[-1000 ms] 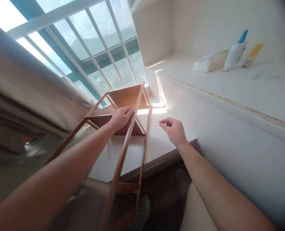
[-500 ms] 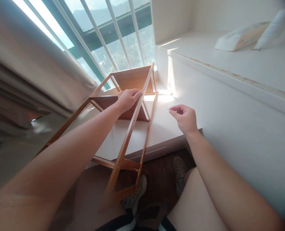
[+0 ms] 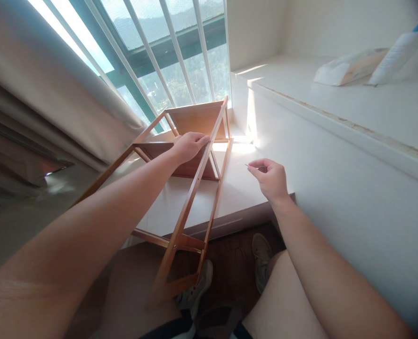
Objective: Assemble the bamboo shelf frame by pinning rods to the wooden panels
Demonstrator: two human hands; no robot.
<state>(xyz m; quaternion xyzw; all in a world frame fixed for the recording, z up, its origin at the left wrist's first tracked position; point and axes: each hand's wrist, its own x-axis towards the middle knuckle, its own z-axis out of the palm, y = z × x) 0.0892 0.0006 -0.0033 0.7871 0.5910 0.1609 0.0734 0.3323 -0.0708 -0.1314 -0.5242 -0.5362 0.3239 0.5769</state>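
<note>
Ok, your L hand (image 3: 191, 146) is clamped on wooden frame (image 3: 195, 184), at its edge; R hand (image 3: 271, 180) pinches thin pin (image 3: 246, 165), prob. metal, w/ open room btwn it & frame.

Home interior, exact room unclear: long beige curtain (image 3: 70, 89) beside a barred window (image 3: 191, 42), greenery (image 3: 197, 80) outside, white sill ledge (image 3: 236, 186), white shelf (image 3: 297, 77) with soft packet (image 3: 353, 67) and bottle (image 3: 393, 59), small wooden rack (image 3: 201, 117), dark floor (image 3: 230, 256).
</note>
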